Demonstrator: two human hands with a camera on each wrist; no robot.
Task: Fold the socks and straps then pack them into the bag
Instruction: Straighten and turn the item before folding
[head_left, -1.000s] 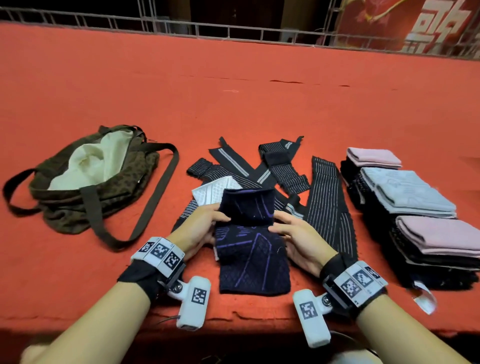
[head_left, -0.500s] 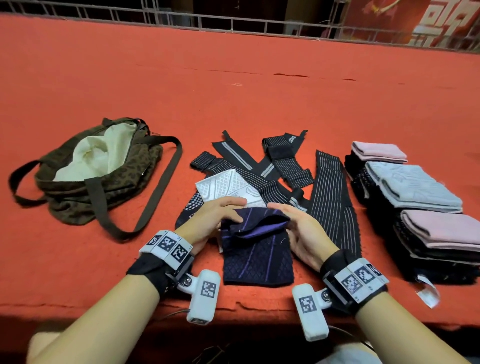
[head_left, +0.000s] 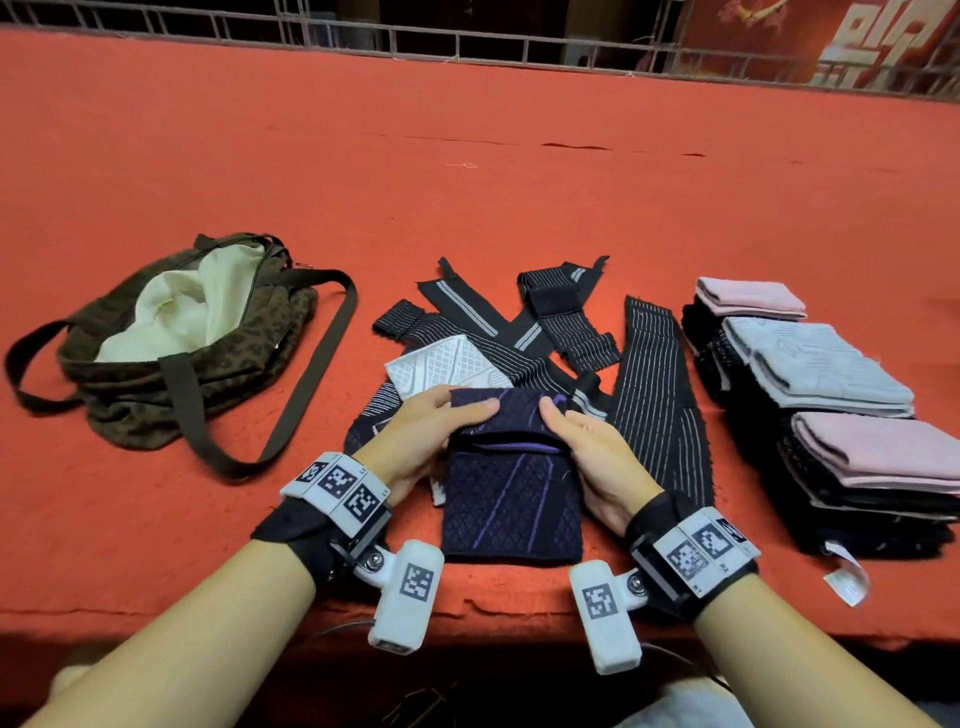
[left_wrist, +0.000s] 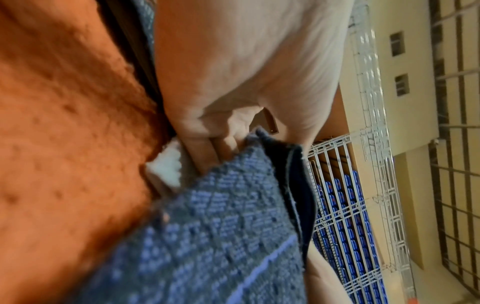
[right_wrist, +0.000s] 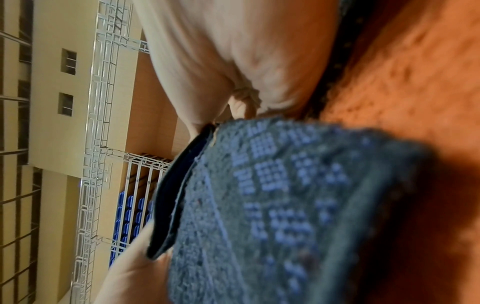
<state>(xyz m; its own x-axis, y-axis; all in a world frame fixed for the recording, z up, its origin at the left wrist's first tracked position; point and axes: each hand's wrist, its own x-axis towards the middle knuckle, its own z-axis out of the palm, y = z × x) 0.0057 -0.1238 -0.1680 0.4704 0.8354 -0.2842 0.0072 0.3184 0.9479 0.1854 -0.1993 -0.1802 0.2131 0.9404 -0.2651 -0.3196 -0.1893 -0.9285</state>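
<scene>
Far half of navy sock (head_left: 511, 483) now folded toward the near edge; left hand (head_left: 415, 441) and right hand (head_left: 597, 457) pinch the folded edge. Straps (head_left: 654, 374) unfolded behind, folded stack (head_left: 831, 395) right, bag (head_left: 171, 332) holds nothing visible; most work remains.

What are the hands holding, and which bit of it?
Both hands hold the dark blue sock. The left hand and the right hand each pinch a side of its folded-over top flap.

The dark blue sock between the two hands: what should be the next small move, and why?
Probably lay the far half down toward the near edge and press it flat. The left hand and right hand pinch the dark blue sock at its raised far end, doubled over but not yet flat on the red table.
</scene>
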